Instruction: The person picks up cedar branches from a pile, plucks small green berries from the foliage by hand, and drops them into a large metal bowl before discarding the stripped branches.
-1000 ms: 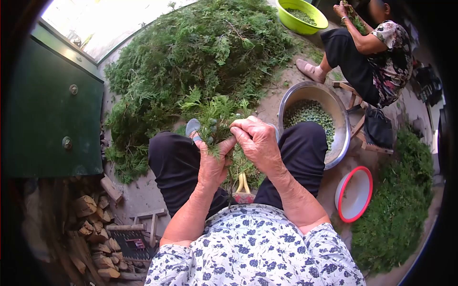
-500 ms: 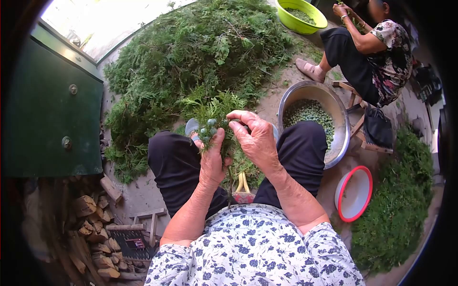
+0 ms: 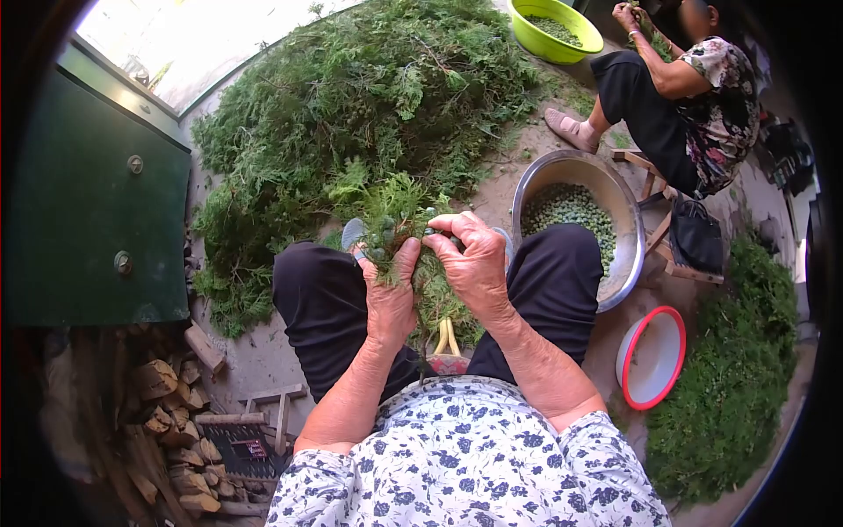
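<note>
My left hand is closed around a leafy evergreen sprig, held upright between my knees. Round blue-green berries sit among its leaves. Close beside it, my right hand pinches a berry between thumb and forefinger at the sprig's right side. Something dark and round shows under the curled fingers of that hand, partly hidden. By my right knee stands a metal basin with many loose berries in it.
A large heap of cut evergreen branches lies ahead. A yellow-green basin stands beyond, near a seated person handling greenery. To the right are a red-rimmed bowl and more greenery. Firewood is stacked at lower left.
The sprig has turned and tipped slightly in my left hand, and its berries show less plainly. My right fingers have shifted a little and stay pinched at the sprig.
</note>
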A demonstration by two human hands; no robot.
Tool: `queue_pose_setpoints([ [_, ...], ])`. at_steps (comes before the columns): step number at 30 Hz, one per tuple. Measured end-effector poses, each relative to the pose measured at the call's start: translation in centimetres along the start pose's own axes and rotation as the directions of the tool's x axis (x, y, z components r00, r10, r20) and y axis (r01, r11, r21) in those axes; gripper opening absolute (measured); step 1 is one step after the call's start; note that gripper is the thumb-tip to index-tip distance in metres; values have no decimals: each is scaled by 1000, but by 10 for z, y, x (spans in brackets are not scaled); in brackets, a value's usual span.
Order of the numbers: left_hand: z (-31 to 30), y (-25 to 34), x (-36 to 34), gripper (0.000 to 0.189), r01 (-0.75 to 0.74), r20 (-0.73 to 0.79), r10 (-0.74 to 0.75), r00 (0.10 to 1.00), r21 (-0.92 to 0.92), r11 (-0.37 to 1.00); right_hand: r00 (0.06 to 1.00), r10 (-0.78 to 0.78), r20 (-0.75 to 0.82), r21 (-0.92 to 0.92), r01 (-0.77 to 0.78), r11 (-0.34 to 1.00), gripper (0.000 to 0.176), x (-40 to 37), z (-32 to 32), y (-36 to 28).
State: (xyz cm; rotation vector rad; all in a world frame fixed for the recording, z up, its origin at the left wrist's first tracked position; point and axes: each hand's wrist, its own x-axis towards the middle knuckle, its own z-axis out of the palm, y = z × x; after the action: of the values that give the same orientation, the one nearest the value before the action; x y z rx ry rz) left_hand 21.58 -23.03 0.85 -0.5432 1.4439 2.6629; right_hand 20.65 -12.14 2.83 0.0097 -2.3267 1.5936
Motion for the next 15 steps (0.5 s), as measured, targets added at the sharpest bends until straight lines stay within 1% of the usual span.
queue_pose_setpoints([
  [1,-1,2,0,14,63,3,-63,998,29,998,1000,0,0,0,0,1000,13,-1,1,4],
  [2,0,3,-1,14,63,3,-63,998,29,998,987,162,20,165,-163,973,11,-2,2,8],
  [3,3,4,-1,13,50,23,-51,998,44,998,947,315,66,321,-319,892,9,-3,2,9],
  [4,4,4,-2,11,37,43,-40,998,58,998,867,462,185,517,-486,705,7,-2,0,10],
  [5,3,3,-1,11,37,43,-39,998,57,998,868,462,185,517,-485,705,7,2,-5,12],
  [7,0,-1,0,13,65,-29,-63,998,77,995,820,561,112,775,-425,468,8,12,-20,19],
  [8,1,2,-1,13,67,-25,-65,998,78,995,834,547,68,780,-386,493,9,16,-33,18],
  [9,1,7,-2,12,116,-1,-116,993,48,992,846,532,23,782,-347,517,9,21,-47,18],
  [10,0,11,-2,12,166,21,-166,986,16,986,870,490,-53,748,-291,597,12,26,-62,25],
  [11,-2,12,-1,12,166,22,-166,986,16,986,890,440,-123,704,-234,670,15,29,-79,32],
  [13,-6,14,1,12,260,79,-261,962,16,965,860,436,-264,590,-214,779,14,32,-116,48],
  [14,-7,14,2,12,260,82,-260,962,15,966,850,417,-322,487,-229,843,19,31,-135,59],
  [15,-9,12,3,12,298,117,-295,948,-8,955,838,392,-379,377,-247,892,23,28,-154,72],
])
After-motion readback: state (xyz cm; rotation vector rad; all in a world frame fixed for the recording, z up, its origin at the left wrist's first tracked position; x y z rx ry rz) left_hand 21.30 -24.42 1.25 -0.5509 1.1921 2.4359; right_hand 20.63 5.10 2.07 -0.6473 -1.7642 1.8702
